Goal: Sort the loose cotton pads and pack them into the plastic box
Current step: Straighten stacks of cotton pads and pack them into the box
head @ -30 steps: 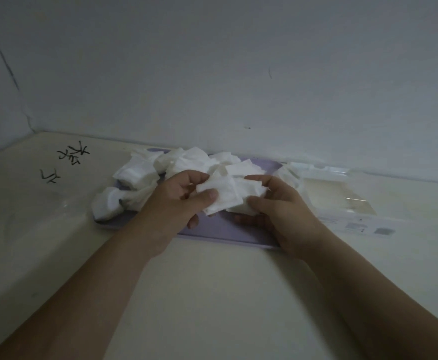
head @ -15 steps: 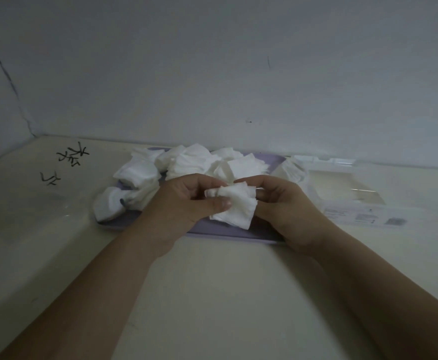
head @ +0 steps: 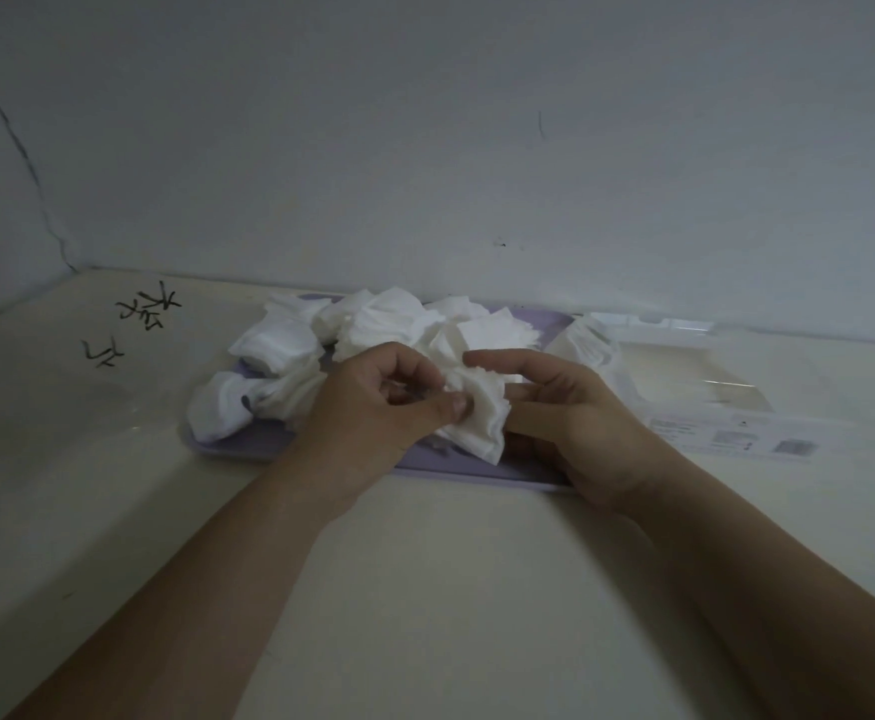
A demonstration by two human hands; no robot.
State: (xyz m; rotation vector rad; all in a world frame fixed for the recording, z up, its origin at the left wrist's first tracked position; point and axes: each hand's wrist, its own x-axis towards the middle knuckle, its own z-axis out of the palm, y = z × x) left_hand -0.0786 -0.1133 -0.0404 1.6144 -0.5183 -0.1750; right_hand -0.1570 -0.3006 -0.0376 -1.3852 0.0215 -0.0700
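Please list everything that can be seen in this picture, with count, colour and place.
loose cotton pads: many, white, heaped on the tray
stack of pads: one, white, between both hands, over the tray's near part
tray: one, pale purple, on the table near the wall
plastic box: one, clear, right of the tray, white pads at its left end
black marks: two groups, table's far left
table: one, cream
wall: grey-white, behind
left hand: pinches the stack
right hand: at the stack's right side, grip unclear
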